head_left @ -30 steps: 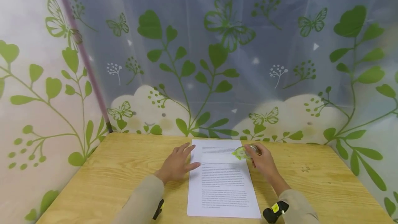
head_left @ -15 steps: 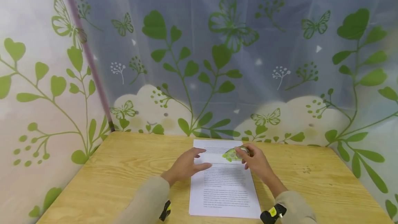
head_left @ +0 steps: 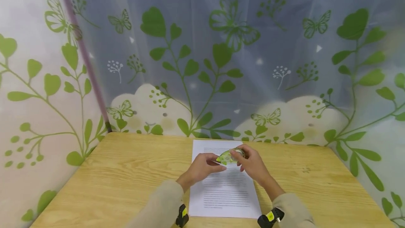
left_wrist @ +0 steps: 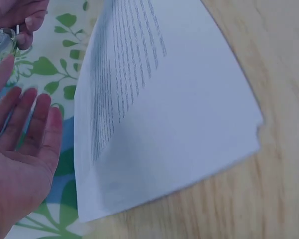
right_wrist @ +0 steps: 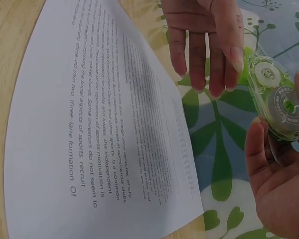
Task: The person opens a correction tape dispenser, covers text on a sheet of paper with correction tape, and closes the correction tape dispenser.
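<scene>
A clear green correction tape (head_left: 228, 156) is held up over the printed paper (head_left: 226, 196). My right hand (head_left: 254, 166) grips its rounded back end between thumb and fingers, and the two reels show through the case in the right wrist view (right_wrist: 276, 97). Opposite, my left hand (head_left: 200, 168) is at the green tip, thumb and fingers stretched out. The right wrist view shows the left thumb (right_wrist: 231, 42) right beside that tip, the other fingers straight. In the left wrist view the left palm (left_wrist: 20, 174) faces up, fingers extended.
The paper lies on a light wooden table (head_left: 136, 175), near its far edge. Behind and to the left hangs a curtain (head_left: 196, 62) printed with leaves and butterflies. Black wrist cameras (head_left: 270, 217) sit at both beige sleeves.
The right hand has carried the correction tape left over the paper. The left hand has moved right, in from the paper's left edge, and now meets the tape's tip.
</scene>
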Motion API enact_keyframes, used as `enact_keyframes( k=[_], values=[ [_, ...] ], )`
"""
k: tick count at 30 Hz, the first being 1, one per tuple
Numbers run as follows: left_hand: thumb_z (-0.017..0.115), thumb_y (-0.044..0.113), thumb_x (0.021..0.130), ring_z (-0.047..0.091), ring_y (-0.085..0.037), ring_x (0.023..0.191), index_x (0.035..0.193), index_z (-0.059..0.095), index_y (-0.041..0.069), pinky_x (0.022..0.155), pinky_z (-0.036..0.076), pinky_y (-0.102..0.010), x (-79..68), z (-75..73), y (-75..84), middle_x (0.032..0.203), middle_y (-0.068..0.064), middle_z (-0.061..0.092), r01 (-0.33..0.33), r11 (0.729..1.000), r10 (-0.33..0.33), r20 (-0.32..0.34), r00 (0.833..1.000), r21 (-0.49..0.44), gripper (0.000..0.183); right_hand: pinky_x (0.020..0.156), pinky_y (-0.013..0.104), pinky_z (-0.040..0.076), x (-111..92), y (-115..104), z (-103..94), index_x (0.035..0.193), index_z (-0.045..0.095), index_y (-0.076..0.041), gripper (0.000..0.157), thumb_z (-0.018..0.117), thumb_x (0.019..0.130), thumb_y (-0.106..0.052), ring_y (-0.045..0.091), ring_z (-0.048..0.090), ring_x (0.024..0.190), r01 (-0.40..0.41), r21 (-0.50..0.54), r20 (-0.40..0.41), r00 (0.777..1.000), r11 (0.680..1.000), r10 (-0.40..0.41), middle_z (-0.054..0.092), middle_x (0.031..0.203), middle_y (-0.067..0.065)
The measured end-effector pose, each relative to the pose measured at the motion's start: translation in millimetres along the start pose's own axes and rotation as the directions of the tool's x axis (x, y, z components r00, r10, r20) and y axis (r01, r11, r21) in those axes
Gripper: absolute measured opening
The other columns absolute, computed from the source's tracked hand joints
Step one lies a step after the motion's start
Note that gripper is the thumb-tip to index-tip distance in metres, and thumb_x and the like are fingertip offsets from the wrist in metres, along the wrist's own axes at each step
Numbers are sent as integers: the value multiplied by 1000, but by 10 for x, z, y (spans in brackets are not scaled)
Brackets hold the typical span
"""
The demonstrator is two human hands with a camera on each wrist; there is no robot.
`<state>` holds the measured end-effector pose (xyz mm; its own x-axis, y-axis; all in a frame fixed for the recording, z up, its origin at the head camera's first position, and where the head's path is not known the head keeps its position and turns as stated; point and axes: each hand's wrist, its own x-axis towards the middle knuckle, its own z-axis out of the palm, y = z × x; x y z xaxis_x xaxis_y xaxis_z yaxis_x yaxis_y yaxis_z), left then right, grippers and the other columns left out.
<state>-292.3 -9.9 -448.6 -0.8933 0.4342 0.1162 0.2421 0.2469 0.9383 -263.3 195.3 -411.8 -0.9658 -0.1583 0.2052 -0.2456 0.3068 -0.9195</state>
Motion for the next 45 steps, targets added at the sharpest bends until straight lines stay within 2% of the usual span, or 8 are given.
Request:
enact_keyframes(
  k=[4,7,10,17,22,29,38,45],
  values=[
    [77,25,82,65,-13,79,93,74,9,72,50,-31,-10,12,-6,85,2,70,8,1000,-8,-24,1000,1,20,55,36,51,-69,-200,40,106,61,-2,20,59,96,-19,17,56,65,-3,-17,19,1000,1000,4,58,82,20],
    [78,27,81,64,-13,78,88,76,10,72,49,-32,-23,16,-6,83,3,70,9,1000,-9,-40,999,-15,18,58,40,52,-70,-221,55,106,61,-2,20,59,97,-19,17,55,66,-12,-26,28,1000,1000,13,58,83,20],
    [77,27,82,64,-14,79,87,76,12,73,49,-33,-33,22,-16,82,3,71,19,999,-20,-36,999,-34,17,57,38,52,-55,-158,61,105,61,-1,20,60,96,-19,17,55,64,-3,-5,36,999,1000,3,57,81,19],
    [78,25,81,64,-13,78,89,76,10,70,49,-32,-37,13,-26,83,1,71,33,999,-34,-32,999,-32,18,55,32,51,48,169,51,105,62,-3,21,64,94,-21,34,57,67,-14,39,22,1000,999,13,58,80,12],
    [79,22,79,64,-12,77,89,76,6,70,51,-34,-37,-21,-13,83,-2,72,47,999,-47,-27,999,-24,18,56,32,51,52,187,51,106,64,-5,22,65,93,-23,39,57,69,-26,33,12,1000,999,26,59,80,11],
    [79,24,79,62,-11,75,86,75,9,66,50,-29,-48,-89,-27,83,2,70,60,997,-60,-17,998,40,17,54,31,49,-29,25,34,104,63,-1,19,63,94,-17,26,55,60,-10,53,3,1000,999,10,57,77,21],
    [77,18,82,60,-12,77,90,74,7,67,49,-31,-58,-206,-37,86,1,69,27,993,-29,18,999,115,14,50,30,46,51,315,52,100,65,-5,23,68,90,-26,15,50,53,-4,23,-11,1000,1000,5,56,69,14],
    [78,24,81,61,-13,79,89,76,10,69,49,-31,-49,-258,-71,85,3,69,19,993,-23,31,999,115,16,48,30,45,35,310,101,98,65,-5,20,67,91,-24,15,48,50,-3,11,21,1000,1000,2,54,64,11]
  ],
)
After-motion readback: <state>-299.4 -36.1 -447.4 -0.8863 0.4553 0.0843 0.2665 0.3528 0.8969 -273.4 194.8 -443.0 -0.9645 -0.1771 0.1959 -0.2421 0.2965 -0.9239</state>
